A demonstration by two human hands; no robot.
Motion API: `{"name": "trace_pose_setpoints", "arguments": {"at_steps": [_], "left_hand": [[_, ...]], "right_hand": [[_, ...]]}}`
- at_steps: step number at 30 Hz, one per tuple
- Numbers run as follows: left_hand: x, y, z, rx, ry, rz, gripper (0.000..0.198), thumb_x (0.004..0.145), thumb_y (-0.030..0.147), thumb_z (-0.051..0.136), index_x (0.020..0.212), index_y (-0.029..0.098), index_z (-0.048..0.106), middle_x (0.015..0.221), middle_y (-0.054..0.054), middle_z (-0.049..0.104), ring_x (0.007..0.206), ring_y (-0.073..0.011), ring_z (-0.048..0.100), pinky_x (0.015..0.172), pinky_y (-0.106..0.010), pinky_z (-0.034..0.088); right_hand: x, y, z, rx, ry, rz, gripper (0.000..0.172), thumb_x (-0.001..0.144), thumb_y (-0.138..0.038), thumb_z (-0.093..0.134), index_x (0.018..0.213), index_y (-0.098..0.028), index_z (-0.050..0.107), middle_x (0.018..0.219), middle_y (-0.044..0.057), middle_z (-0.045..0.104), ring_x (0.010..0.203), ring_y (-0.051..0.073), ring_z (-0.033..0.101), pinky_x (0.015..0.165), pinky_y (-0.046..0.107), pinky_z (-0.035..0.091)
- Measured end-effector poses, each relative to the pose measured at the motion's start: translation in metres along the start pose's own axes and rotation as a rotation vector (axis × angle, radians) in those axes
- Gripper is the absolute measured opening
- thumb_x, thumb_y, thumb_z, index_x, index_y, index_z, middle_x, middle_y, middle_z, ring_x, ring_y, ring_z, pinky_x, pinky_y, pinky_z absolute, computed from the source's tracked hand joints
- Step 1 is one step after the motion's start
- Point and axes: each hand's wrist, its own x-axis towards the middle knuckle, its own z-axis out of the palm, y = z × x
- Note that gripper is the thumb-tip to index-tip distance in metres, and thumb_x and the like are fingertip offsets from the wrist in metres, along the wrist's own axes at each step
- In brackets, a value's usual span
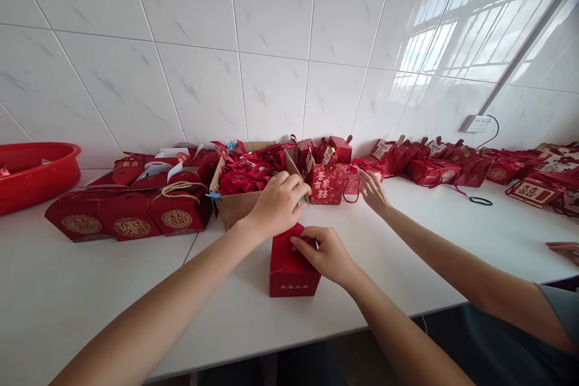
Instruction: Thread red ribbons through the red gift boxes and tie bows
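A small red gift box [293, 271] with pale lettering stands on the white table in front of me. My right hand [332, 253] is closed at its top, thumb and forefinger pinched on the lid. Just beyond it, my left hand [280, 202] hovers above the box, beside the right wall of an open cardboard box [242, 204] full of red ribbons [246, 172]. Its fingers are curled together, and whatever they hold is hidden. Close behind my hands stands a red printed gift bag [327, 186].
Another person's hand [374, 192] reaches in from the right towards the bag. Red gift boxes [133, 227] stand at the left, near a red basin [40, 175]. More red boxes [434, 172] line the tiled wall [271, 90]. A black loop [480, 200] lies at right.
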Motion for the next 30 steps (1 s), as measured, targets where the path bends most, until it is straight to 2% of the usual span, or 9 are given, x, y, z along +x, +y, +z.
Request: {"name": "trace_pose_setpoints", "arguments": {"at_steps": [2,4,7,10,14,18,22,27,30], "left_hand": [[-0.016,-0.004,0.003,-0.064,0.038,-0.114,0.013,0.083,0.029,0.054,0.078,0.018,0.058,0.079,-0.004,0.061,0.075,-0.0199,0.054,0.073,-0.032,0.042],[-0.033,-0.007,0.000,-0.201,-0.043,-0.240,0.026,0.086,0.040,0.051,0.074,0.019,0.059,0.070,-0.002,0.060,0.065,-0.0170,0.051,0.061,-0.028,0.040],[-0.051,-0.010,-0.005,-0.355,-0.170,-0.329,0.027,0.078,0.047,0.061,0.083,0.020,0.068,0.081,-0.003,0.067,0.075,-0.0195,0.056,0.065,-0.028,0.041],[-0.057,-0.014,-0.002,-0.434,-0.195,-0.366,0.029,0.071,0.046,0.068,0.086,0.021,0.069,0.085,-0.003,0.068,0.079,-0.0212,0.058,0.066,-0.029,0.041],[-0.057,-0.018,0.005,-0.476,-0.149,-0.352,0.022,0.073,0.041,0.067,0.074,0.019,0.064,0.077,-0.002,0.067,0.077,-0.0196,0.058,0.073,-0.031,0.041],[-0.061,-0.018,0.008,-0.506,-0.113,-0.331,0.018,0.077,0.037,0.063,0.074,0.019,0.063,0.080,-0.001,0.067,0.080,-0.0206,0.059,0.079,-0.033,0.042],[-0.067,-0.013,0.011,-0.559,-0.119,-0.329,0.015,0.081,0.034,0.059,0.076,0.020,0.059,0.082,-0.001,0.066,0.085,-0.0205,0.059,0.078,-0.031,0.046],[-0.072,-0.008,0.015,-0.572,-0.099,-0.308,0.014,0.080,0.032,0.062,0.079,0.020,0.055,0.084,-0.002,0.065,0.087,-0.0181,0.060,0.081,-0.029,0.046],[-0.073,-0.008,0.018,-0.563,-0.048,-0.303,0.014,0.080,0.031,0.062,0.077,0.019,0.055,0.082,-0.001,0.064,0.082,-0.0167,0.060,0.080,-0.028,0.047]], "right_hand": [[0.000,0.001,0.001,0.014,0.009,0.009,0.027,0.085,-0.032,0.054,0.065,-0.017,0.065,0.064,0.003,0.067,0.054,0.013,0.049,0.052,0.025,0.036],[-0.001,0.003,0.001,0.038,0.005,0.019,0.028,0.085,-0.033,0.054,0.065,-0.017,0.065,0.063,0.002,0.066,0.054,0.012,0.049,0.052,0.024,0.036],[-0.002,0.004,0.001,0.096,0.002,0.022,0.026,0.084,-0.032,0.053,0.068,-0.016,0.066,0.062,0.001,0.063,0.055,0.012,0.049,0.051,0.023,0.036],[-0.004,0.005,0.002,0.132,0.001,0.015,0.023,0.084,-0.031,0.053,0.077,-0.016,0.069,0.065,0.000,0.063,0.058,0.012,0.049,0.053,0.023,0.037],[-0.005,0.004,0.001,0.135,0.004,0.005,0.023,0.086,-0.031,0.052,0.082,-0.017,0.069,0.068,0.001,0.064,0.059,0.012,0.050,0.054,0.023,0.037],[-0.005,0.002,-0.001,0.167,0.016,0.003,0.029,0.088,-0.036,0.049,0.072,-0.016,0.064,0.069,0.002,0.065,0.061,0.013,0.053,0.054,0.023,0.038],[-0.004,0.004,0.001,0.215,0.064,0.015,0.023,0.086,-0.039,0.052,0.076,-0.018,0.054,0.071,0.003,0.068,0.063,0.015,0.058,0.056,0.024,0.040],[-0.005,0.010,0.008,0.225,0.159,0.061,0.027,0.082,-0.039,0.059,0.083,-0.023,0.037,0.063,-0.002,0.066,0.049,0.012,0.048,0.050,0.024,0.033],[-0.007,0.010,0.011,0.221,0.195,0.059,0.027,0.082,-0.038,0.059,0.085,-0.024,0.036,0.065,-0.002,0.068,0.051,0.013,0.049,0.052,0.024,0.035]]}}
